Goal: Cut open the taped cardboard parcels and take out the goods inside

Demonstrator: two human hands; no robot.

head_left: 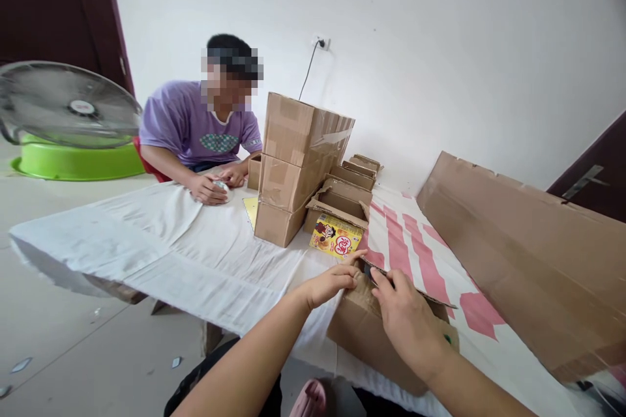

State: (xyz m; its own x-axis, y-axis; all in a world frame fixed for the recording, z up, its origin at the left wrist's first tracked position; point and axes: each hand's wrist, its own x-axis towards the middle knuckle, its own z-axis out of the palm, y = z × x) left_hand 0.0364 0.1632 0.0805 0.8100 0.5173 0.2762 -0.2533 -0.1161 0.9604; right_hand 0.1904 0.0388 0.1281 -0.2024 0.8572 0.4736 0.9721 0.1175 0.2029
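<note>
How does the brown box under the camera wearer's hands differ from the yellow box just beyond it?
The brown box is mostly plain, while the yellow box has bright printing with a cartoon figure. The brown box looks larger than the yellow box. Both look boxy.

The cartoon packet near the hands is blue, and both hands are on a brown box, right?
Not quite: the head view shows the cartoon packet is yellow, not blue. The left hand and right hand are on a brown box.
</note>
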